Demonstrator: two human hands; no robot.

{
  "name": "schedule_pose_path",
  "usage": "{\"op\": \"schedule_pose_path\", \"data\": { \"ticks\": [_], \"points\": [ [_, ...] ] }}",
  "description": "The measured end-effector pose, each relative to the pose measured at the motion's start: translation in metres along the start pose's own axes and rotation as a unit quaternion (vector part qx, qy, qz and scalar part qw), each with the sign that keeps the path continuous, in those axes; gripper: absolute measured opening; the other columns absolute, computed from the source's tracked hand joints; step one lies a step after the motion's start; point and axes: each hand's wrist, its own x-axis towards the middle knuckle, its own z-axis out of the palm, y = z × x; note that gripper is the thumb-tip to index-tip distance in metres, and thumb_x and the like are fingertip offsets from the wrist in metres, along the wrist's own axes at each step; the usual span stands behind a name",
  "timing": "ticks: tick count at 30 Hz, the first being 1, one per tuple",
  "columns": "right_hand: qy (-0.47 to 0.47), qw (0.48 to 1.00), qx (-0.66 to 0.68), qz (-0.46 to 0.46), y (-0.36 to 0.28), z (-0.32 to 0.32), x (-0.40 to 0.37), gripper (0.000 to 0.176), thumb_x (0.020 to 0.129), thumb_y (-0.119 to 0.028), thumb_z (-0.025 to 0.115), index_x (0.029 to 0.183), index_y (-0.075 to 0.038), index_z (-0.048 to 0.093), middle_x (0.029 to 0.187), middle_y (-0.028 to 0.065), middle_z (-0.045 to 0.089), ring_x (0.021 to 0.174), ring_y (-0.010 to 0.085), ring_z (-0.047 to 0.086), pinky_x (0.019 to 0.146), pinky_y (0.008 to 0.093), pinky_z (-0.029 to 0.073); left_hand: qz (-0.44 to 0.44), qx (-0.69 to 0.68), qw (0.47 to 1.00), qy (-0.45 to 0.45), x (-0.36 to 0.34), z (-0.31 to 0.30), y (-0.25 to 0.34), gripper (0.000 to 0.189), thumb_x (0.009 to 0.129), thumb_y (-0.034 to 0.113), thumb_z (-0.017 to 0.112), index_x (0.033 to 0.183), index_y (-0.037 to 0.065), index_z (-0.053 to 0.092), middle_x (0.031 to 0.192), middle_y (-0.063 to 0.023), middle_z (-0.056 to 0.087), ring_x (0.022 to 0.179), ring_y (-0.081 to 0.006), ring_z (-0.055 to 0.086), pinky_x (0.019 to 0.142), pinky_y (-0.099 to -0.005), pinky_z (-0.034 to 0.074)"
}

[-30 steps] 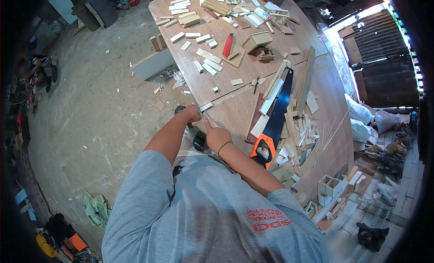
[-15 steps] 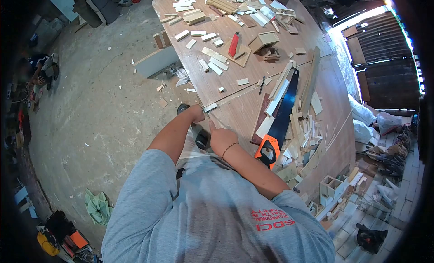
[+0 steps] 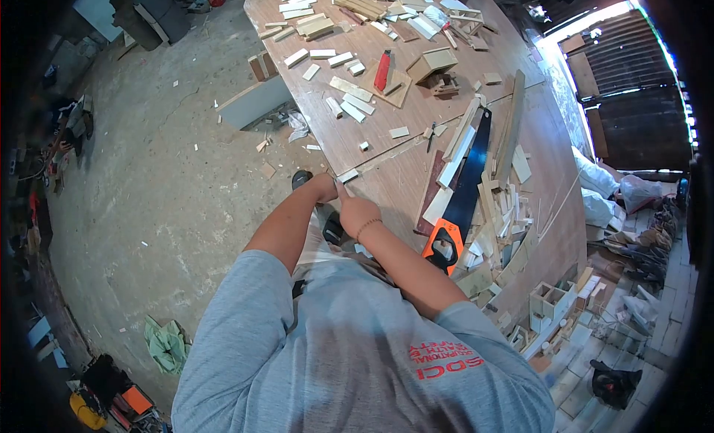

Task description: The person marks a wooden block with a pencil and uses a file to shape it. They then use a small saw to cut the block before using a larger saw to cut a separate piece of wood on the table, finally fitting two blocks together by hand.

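Note:
My left hand (image 3: 324, 187) is closed at the near corner of the wooden table, beside a small pale wood piece (image 3: 347, 177); what its fingers grip is too small to make out. Close on its right, my right hand (image 3: 359, 212) has its index finger extended to the near end of that piece. Its other fingers are curled, and anything inside them is hidden. A small pale block (image 3: 364, 146) and a dark slim tool (image 3: 431, 137) lie farther up the tabletop (image 3: 387, 199).
An orange-handled saw (image 3: 465, 187) lies to the right among wood strips. Beyond are a red cutter (image 3: 382, 71), a small wooden box (image 3: 433, 64) and many cut pieces. A grey board (image 3: 256, 103) stands left of the table. A person (image 3: 71, 128) is at the far left.
My right hand has moved up and left, bringing its index finger closer to my left hand and the wood piece. The view has shifted slightly.

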Motion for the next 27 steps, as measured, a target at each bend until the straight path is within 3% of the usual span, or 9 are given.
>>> {"op": "schedule_pose_path", "data": {
  "ticks": [2,4,6,11,14,18,21,23,27],
  "points": [
    [0.031,0.999,0.011,-0.009,-0.001,0.011,0.022,0.061,0.089,-0.012,0.041,0.147,-0.014,0.025,0.094,0.0196,0.068,0.083,0.0340,0.067,0.072,0.0455,0.053,0.013,0.017,1.000,-0.003,0.003,0.000,-0.002,0.038,0.072,0.031,0.062,0.081,-0.005,0.068,0.087,-0.0274,0.065,0.084,-0.0387,0.064,0.077,-0.0415,0.050],
    [0.038,0.999,0.028,-0.015,0.001,0.009,0.012,0.063,0.087,-0.011,0.042,0.147,-0.016,0.024,0.089,0.0198,0.067,0.080,0.0348,0.067,0.071,0.0465,0.052,0.030,0.033,0.999,-0.011,0.006,0.006,-0.005,0.038,0.072,0.031,0.062,0.081,-0.005,0.069,0.087,-0.0269,0.065,0.084,-0.0382,0.064,0.077,-0.0414,0.050],
    [0.049,0.998,0.043,-0.020,0.008,0.006,-0.008,0.066,0.085,-0.010,0.044,0.148,-0.018,0.024,0.085,0.0200,0.067,0.077,0.0356,0.066,0.069,0.0475,0.052,-0.029,0.009,0.999,-0.015,0.009,0.009,-0.008,0.038,0.071,0.033,0.063,0.080,-0.004,0.069,0.086,-0.0262,0.065,0.083,-0.0382,0.064,0.077,-0.0414,0.050],
    [-0.018,1.000,0.010,0.006,0.014,0.003,-0.046,0.067,0.085,-0.009,0.045,0.147,-0.019,0.024,0.084,0.0203,0.067,0.076,0.0351,0.066,0.068,0.0478,0.052,-0.015,0.013,1.000,-0.009,0.021,0.018,-0.020,0.037,0.069,0.034,0.066,0.080,-0.001,0.069,0.085,-0.0254,0.066,0.082,-0.0380,0.065,0.076,-0.0411,0.050],
    [0.050,0.998,0.031,-0.013,0.007,0.012,-0.002,0.066,0.085,-0.009,0.044,0.148,-0.020,0.024,0.085,0.0204,0.067,0.076,0.0352,0.066,0.068,0.0476,0.052,0.018,0.039,0.999,-0.015,0.008,0.006,-0.006,0.033,0.069,0.031,0.063,0.079,0.001,0.069,0.085,-0.0240,0.066,0.082,-0.0381,0.064,0.075,-0.0415,0.051],
    [0.060,0.998,0.035,0.006,0.002,0.018,0.024,0.063,0.088,-0.014,0.043,0.148,-0.020,0.024,0.086,0.0189,0.068,0.077,0.0357,0.067,0.068,0.0469,0.052,0.050,0.045,0.998,-0.015,0.006,0.004,-0.008,0.027,0.071,0.026,0.059,0.080,0.003,0.069,0.087,-0.0228,0.066,0.083,-0.0383,0.064,0.075,-0.0420,0.051],
    [0.043,0.998,0.045,-0.004,0.011,0.011,-0.017,0.063,0.088,-0.013,0.043,0.147,-0.021,0.025,0.087,0.0192,0.068,0.079,0.0361,0.067,0.070,0.0473,0.052,0.000,0.011,1.000,-0.002,-0.012,-0.013,0.013,0.025,0.071,0.023,0.059,0.082,0.002,0.069,0.088,-0.0228,0.066,0.084,-0.0382,0.064,0.075,-0.0418,0.051],
    [-0.012,0.999,0.027,0.018,0.016,0.012,-0.053,0.063,0.087,-0.013,0.044,0.147,-0.021,0.025,0.089,0.0195,0.068,0.081,0.0354,0.067,0.071,0.0469,0.052,0.010,0.026,1.000,0.004,-0.012,-0.011,0.010,0.025,0.071,0.021,0.059,0.082,0.001,0.068,0.088,-0.0228,0.066,0.083,-0.0384,0.064,0.075,-0.0417,0.051],
    [-0.027,0.999,0.038,0.024,0.012,0.008,-0.054,0.064,0.086,-0.010,0.042,0.147,-0.023,0.026,0.089,0.0198,0.067,0.080,0.0363,0.066,0.069,0.0476,0.051,0.064,0.088,0.994,-0.011,0.009,0.007,-0.011,0.025,0.070,0.020,0.061,0.079,-0.002,0.067,0.086,-0.0232,0.066,0.083,-0.0386,0.064,0.075,-0.0418,0.051]
  ]
}}
